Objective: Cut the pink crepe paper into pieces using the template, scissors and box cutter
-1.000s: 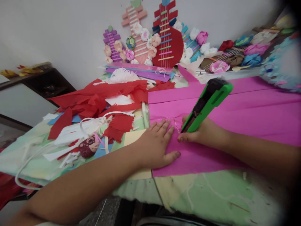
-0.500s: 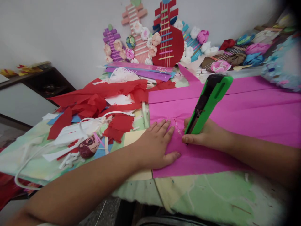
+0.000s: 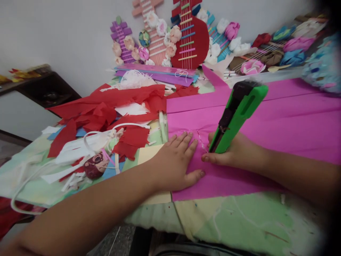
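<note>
A large magenta paper sheet [image 3: 266, 128] covers the right part of the table. My left hand [image 3: 174, 161] lies flat on its left end, fingers spread. Gripped in my right hand [image 3: 231, 153] is a green and black box cutter [image 3: 234, 117], tilted with its top leaning right and its lower end at the sheet. The blade tip is hidden behind my thumb. Between my hands a whitish cut line [image 3: 200, 139] curves across the paper. A cream sheet [image 3: 151, 156] shows from under my left wrist and the magenta sheet's left edge.
Torn red paper [image 3: 93, 113], white strips and a white cord [image 3: 87, 134] lie at left, near a dark red round case [image 3: 96, 165]. Guitar-shaped crafts, one of them red [image 3: 194, 42], lean on the wall. A fluffy blue object [image 3: 323, 71] sits at back right.
The cutter and my right thumb have shifted slightly toward me and left along the curved line. My left hand stays on the paper. The camera view has tilted a little.
</note>
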`<state>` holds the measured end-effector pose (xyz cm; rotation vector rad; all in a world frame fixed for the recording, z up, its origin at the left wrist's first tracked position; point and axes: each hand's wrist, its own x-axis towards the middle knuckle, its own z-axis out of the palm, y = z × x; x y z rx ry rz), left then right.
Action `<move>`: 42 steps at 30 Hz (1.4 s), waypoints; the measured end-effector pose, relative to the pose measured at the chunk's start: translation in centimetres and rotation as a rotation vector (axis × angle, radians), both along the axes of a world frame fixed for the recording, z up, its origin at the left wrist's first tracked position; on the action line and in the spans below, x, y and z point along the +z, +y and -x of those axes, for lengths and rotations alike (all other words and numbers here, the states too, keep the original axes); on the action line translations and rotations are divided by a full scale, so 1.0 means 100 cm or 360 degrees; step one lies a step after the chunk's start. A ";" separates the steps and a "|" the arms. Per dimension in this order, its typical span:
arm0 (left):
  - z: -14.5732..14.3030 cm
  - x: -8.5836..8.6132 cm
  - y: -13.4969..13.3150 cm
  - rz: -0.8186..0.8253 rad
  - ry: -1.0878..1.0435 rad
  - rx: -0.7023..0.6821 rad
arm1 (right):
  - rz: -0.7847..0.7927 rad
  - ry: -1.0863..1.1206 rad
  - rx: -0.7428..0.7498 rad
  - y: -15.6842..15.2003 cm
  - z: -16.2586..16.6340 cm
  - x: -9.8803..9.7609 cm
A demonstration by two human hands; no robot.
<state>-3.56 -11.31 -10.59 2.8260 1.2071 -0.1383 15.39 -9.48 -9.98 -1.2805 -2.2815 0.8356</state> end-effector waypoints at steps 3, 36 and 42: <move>0.000 0.000 0.000 0.0001 0.0006 0.0000 | 0.0012 -0.0003 -0.0032 0.001 -0.001 -0.001; 0.000 0.000 0.000 -0.0027 0.0022 -0.0007 | 0.0196 0.0327 0.0136 0.006 -0.009 -0.002; 0.000 0.000 0.001 -0.0005 0.0005 -0.0002 | 0.0142 0.0212 0.0170 0.003 -0.007 -0.002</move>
